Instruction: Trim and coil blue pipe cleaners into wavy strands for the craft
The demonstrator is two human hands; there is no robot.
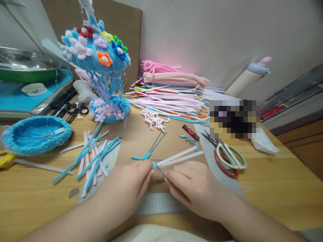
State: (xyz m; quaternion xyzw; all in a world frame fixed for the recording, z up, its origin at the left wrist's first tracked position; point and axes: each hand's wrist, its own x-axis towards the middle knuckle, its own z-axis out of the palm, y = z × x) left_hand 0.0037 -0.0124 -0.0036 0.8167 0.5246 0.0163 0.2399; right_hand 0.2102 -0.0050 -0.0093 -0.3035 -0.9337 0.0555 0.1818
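Observation:
My left hand (137, 176) is closed in a pinch on two narrow white strips (180, 155), whose free ends point right. A bit of blue pipe cleaner (154, 165) wraps the strips beside my left fingertips. From it runs a thin dark-blue wire (160, 170), pinched at its far end between my right hand's (193, 185) thumb and fingers. The other ends of the strips are hidden by my left hand. Just beyond lie partly stripped blue pipe cleaners (146, 155) and curled pale pink pieces (153, 119) on the brown cardboard (133, 134).
Cut blue and pale pipe cleaners (93, 158) lie left, near a blue fuzzy bowl shape (37, 134). A flower-covered blue jellyfish-like ornament (98, 57) stands behind. Green-handled scissors (229, 156) and a red nail clipper (191, 132) lie right; bundled pipe cleaners (174, 80) are at the back.

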